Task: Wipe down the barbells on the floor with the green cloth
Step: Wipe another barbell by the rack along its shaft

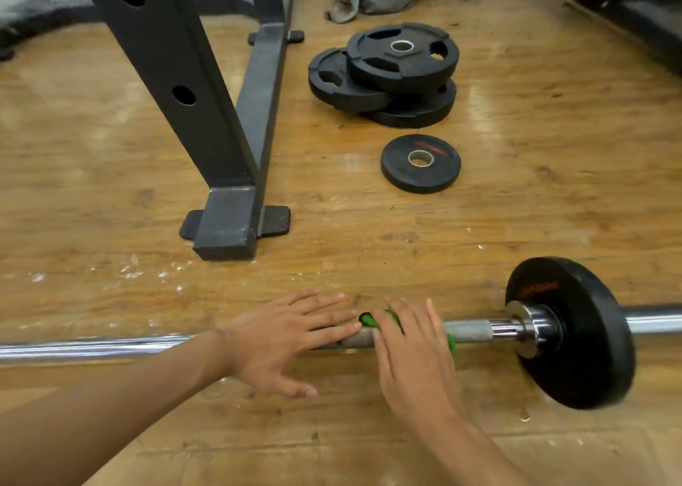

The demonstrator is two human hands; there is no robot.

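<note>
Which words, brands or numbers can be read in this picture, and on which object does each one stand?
Weight plate loaded on the barbell: orange print near its upper edge, too blurred to read.
Small weight plate lying alone on the floor: reddish print above its hole, too blurred to read.
Stacked large plates: no writing can be made out.
No text in this picture is readable.
</note>
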